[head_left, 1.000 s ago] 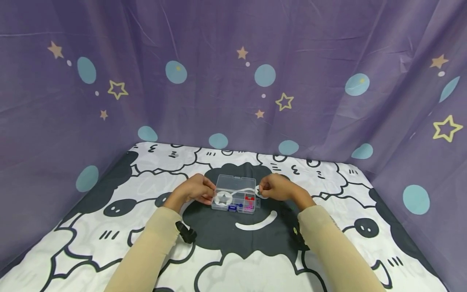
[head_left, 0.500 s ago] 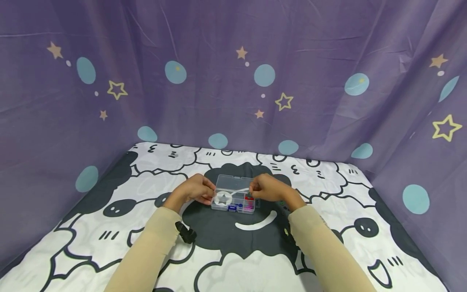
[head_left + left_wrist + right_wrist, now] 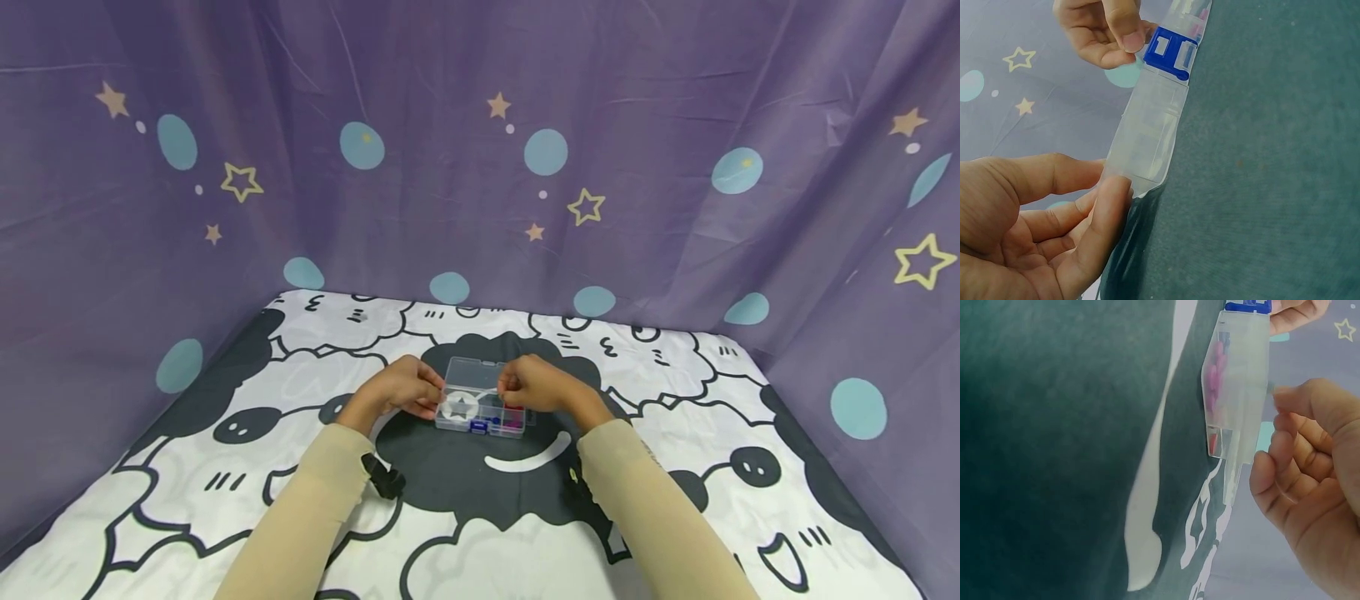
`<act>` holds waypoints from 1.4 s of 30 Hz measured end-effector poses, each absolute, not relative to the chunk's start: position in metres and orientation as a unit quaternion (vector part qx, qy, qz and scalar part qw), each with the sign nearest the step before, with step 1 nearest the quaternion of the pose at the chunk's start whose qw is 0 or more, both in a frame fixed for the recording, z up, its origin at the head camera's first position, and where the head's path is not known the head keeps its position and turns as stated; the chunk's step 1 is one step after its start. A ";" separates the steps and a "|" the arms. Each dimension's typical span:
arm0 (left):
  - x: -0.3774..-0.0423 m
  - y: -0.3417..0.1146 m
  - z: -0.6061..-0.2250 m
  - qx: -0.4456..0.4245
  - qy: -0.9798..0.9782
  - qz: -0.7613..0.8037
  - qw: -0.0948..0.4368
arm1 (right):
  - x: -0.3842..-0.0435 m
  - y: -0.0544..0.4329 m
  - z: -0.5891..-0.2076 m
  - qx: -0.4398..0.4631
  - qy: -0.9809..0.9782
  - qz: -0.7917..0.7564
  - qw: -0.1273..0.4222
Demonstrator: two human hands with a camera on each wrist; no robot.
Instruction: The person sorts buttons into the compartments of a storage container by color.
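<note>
A clear plastic compartment box (image 3: 453, 425) lies on the dark part of the cloth, its clear lid (image 3: 468, 373) raised at the back. Its blue latch (image 3: 1171, 53) is on the front. My left hand (image 3: 405, 387) grips the box's left end, thumb and fingers at its corner in the left wrist view. Over the box's right half, my right hand (image 3: 536, 383) pinches a small dark greenish piece (image 3: 1270, 388), mostly hidden by the fingertips. Pink pieces (image 3: 1215, 378) and a red piece (image 3: 1212, 441) show through the box wall, and small blue pieces (image 3: 492, 422) lie near the latch.
A white cloth (image 3: 495, 567) printed with cartoon sheep covers the table. Its printed white disc with a star (image 3: 459, 407) shows through the clear box. A purple curtain (image 3: 450, 208) with stars and ovals hangs behind and at both sides.
My right hand has moved left, from beside the box's right end to over its compartments, with the small piece still between its fingers. The left hand and the box have stayed put.
</note>
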State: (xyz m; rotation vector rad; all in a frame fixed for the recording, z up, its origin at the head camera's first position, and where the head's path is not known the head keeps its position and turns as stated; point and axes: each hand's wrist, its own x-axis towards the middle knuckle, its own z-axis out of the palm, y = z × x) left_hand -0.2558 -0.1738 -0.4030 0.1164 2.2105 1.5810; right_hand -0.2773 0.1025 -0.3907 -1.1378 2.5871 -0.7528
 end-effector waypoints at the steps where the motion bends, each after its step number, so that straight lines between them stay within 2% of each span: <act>1: -0.256 -0.174 -0.403 0.042 0.794 0.569 0.210 | -0.277 0.103 -0.391 -0.385 0.879 -0.259 0.109; 19: -0.256 -0.173 -0.404 0.037 0.794 0.568 0.214 | -0.265 0.134 -0.387 -0.344 0.882 -0.310 0.090; 33: -0.259 -0.174 -0.406 0.037 0.795 0.568 0.209 | -0.255 0.156 -0.393 -0.323 0.883 -0.337 0.045; 42: -0.260 -0.175 -0.408 0.042 0.795 0.568 0.209 | -0.256 0.164 -0.399 -0.324 0.877 -0.351 0.047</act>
